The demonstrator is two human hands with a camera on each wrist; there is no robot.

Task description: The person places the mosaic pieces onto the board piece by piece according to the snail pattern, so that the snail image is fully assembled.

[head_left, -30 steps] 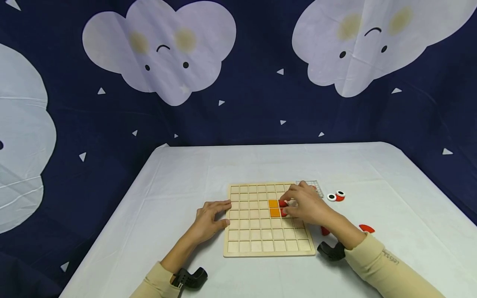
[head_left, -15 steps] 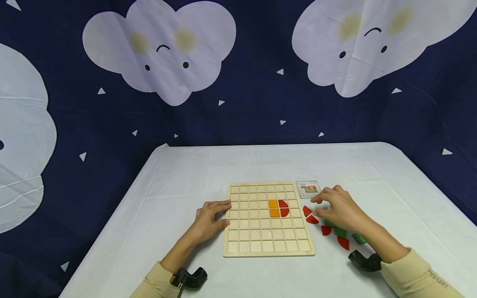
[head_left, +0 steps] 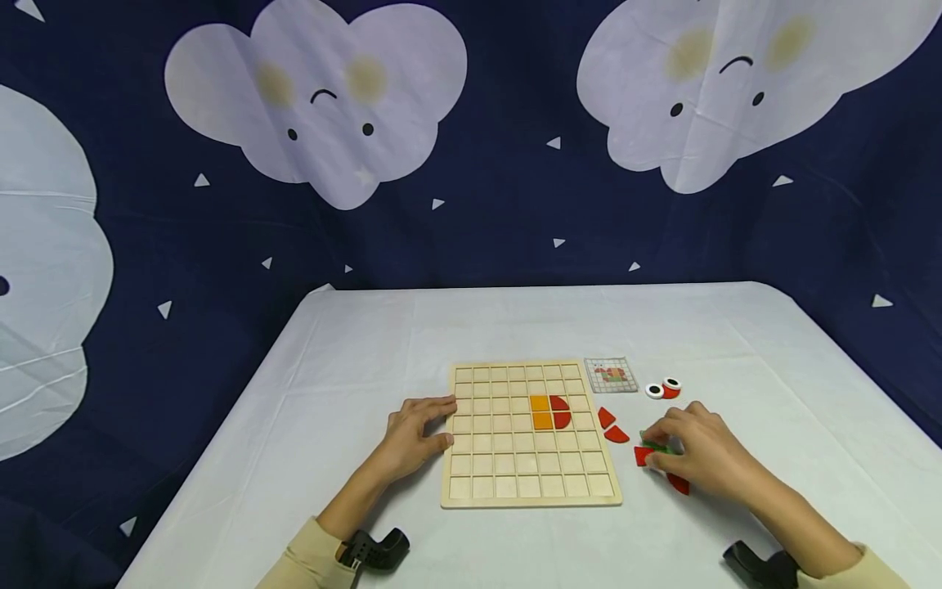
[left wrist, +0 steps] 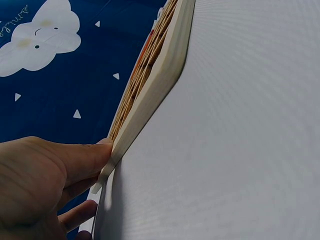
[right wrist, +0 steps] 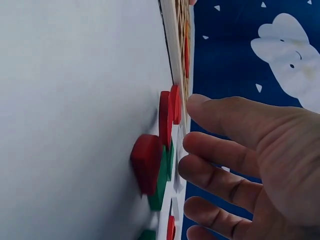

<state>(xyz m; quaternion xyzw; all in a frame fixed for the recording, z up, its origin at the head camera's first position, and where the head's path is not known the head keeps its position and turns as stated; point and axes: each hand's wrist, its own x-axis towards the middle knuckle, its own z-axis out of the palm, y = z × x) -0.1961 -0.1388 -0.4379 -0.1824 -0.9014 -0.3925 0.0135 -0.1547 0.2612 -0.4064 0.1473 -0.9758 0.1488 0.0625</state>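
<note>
A wooden grid board [head_left: 504, 464] lies in the middle of the table. In its cells sit two orange squares [head_left: 541, 411] and two red quarter-round pieces [head_left: 560, 411], which together form a half circle. My left hand [head_left: 412, 433] rests against the board's left edge; in the left wrist view its thumb [left wrist: 82, 157] touches the frame. Over loose red and green pieces right of the board hovers my right hand [head_left: 702, 450]. In the right wrist view its thumb and fingers [right wrist: 225, 175] are spread and hold nothing, with red pieces [right wrist: 146, 162] and a green piece [right wrist: 158, 192] nearby.
A small printed pattern card [head_left: 611, 375] lies off the board's upper right corner. Beyond it are round white pieces with black centres [head_left: 654, 391] and another red piece [head_left: 670, 393]. Two red pieces [head_left: 616, 434] lie between the board and my right hand.
My right hand has left the red pieces in the board and moved right, then down toward me, over the loose pieces. My left hand stays at the board's edge.
</note>
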